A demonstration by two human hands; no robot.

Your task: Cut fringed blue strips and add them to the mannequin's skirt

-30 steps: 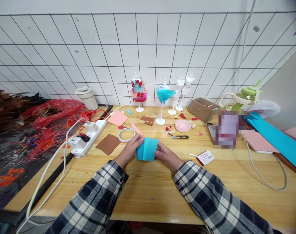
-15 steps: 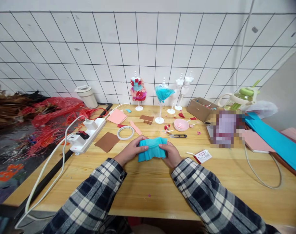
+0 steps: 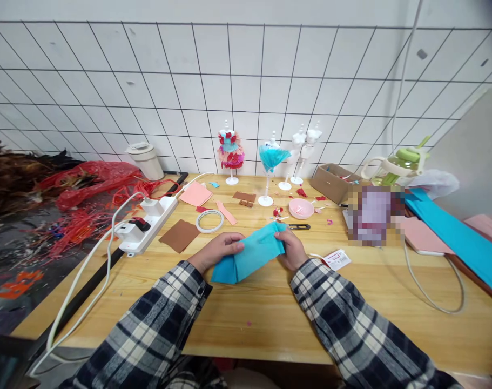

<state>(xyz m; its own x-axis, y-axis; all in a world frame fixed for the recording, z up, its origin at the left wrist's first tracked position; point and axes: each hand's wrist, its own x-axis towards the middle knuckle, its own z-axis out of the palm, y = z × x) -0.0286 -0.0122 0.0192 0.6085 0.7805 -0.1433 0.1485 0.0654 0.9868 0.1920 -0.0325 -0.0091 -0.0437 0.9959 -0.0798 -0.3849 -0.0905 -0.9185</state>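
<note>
each hand (image 3: pixel 222 250) pinches creased, thin, oblong blue paper (image 3: pixel 257 252).

Your sheet (image 3: pixel 257 253) is bright turquoise, your sleeves (image 3: pixel 144 316) navy, grey and white plaid, your counter (image 3: pixel 265 335) yellow-brown with wood grain, the wall (image 3: pixel 246 48) white with black grid lines, and the dish (image 3: pixel 301 216) pink.
</note>
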